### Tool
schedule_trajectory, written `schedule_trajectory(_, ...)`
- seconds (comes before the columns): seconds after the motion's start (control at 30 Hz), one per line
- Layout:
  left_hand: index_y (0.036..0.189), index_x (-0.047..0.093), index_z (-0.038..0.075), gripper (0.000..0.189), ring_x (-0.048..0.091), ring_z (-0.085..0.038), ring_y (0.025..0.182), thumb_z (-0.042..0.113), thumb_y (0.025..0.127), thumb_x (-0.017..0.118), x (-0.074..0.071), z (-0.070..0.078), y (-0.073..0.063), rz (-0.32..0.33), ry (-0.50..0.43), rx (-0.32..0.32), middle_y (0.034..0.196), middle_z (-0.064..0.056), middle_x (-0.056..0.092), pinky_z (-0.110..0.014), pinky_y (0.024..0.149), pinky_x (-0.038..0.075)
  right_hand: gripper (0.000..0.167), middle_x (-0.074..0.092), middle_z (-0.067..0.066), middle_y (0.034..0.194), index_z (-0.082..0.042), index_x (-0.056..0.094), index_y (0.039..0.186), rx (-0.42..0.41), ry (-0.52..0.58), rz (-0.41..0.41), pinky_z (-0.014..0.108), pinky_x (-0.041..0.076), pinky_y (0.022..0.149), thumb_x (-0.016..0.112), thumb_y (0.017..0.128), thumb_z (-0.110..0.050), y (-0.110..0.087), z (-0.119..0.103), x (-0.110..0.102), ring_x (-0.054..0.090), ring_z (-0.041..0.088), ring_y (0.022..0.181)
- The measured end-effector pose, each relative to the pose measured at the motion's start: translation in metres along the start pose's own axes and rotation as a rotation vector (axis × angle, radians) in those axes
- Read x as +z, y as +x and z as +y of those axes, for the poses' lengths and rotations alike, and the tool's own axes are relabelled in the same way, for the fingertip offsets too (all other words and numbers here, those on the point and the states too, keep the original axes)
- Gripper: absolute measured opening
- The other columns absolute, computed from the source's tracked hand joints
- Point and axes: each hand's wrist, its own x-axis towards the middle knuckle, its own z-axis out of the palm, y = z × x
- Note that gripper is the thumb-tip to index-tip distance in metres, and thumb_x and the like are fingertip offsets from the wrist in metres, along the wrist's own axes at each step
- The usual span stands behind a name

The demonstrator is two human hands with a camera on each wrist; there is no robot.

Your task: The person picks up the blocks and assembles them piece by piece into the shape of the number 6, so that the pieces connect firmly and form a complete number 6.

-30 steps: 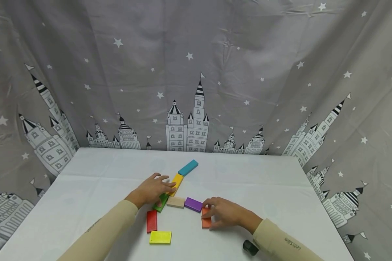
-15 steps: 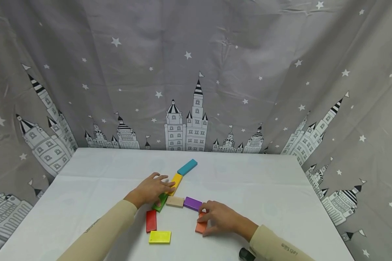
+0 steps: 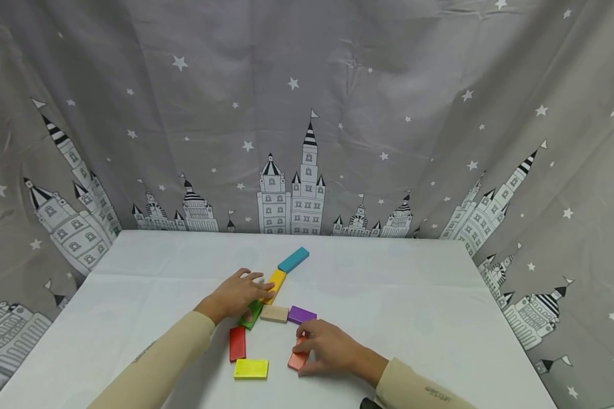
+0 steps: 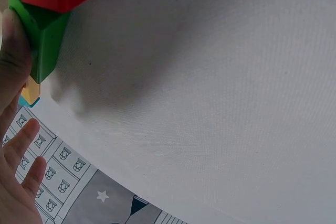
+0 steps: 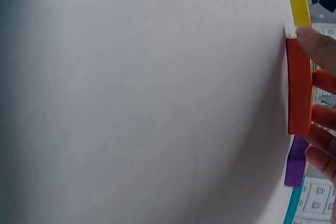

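Observation:
My right hand [image 3: 330, 347] grips an orange block [image 3: 297, 362] flat on the table, thumb at its near end and fingers along its top and far end. In the right wrist view the orange block [image 5: 299, 87] stands between a yellow block [image 5: 299, 3] and a purple block [image 5: 296, 161]. Fingers of my left hand [image 3: 233, 296] are spread over an amber block [image 3: 278, 278], its thumb on a green block [image 3: 256, 309]. Beside them lie a wooden-coloured block [image 3: 274, 314], the purple block [image 3: 302, 314], a red block [image 3: 237, 344] and the bright yellow block [image 3: 251, 369].
A blue block [image 3: 294, 259] touches the far end of the amber one. The white table [image 3: 414, 295] ends at a grey curtain [image 3: 358, 85] printed with castles and stars. A dark object [image 3: 369, 404] shows partly under my right sleeve at the bottom edge.
My right hand has slid the orange block leftward and slightly nearer, away from the purple block's right end, turning it aslant. My left hand has stayed in place.

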Motion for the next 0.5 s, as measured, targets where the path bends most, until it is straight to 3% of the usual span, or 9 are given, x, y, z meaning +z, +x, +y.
schedule_trajectory(0.23, 0.137, 0.055, 0.028, 0.069, 0.037, -0.029, 0.137, 0.030, 0.073, 0.081, 0.002, 0.001, 0.000, 0.007, -0.005, 0.007, 0.142, 0.008, 0.052, -0.054, 0.113, 0.025, 0.039, 0.056, -0.008, 0.107, -0.026, 0.075, 0.106, 0.001, 0.013, 0.009, 0.011, 0.042, 0.084, 0.072, 0.080, -0.054, 0.010, -0.011, 0.006, 0.050, 0.003, 0.095)
schedule_trajectory(0.5, 0.137, 0.056, 0.029, 0.068, 0.036, -0.028, 0.138, 0.030, 0.073, 0.082, 0.001, 0.001, 0.001, 0.004, -0.011, -0.012, 0.142, 0.008, 0.051, -0.054, 0.113, 0.023, 0.040, 0.057, -0.009, 0.106, -0.027, 0.074, 0.108, -0.003, 0.022, 0.010, 0.010, 0.041, 0.082, 0.070, 0.081, -0.055, 0.020, -0.019, 0.007, 0.049, 0.002, 0.093)
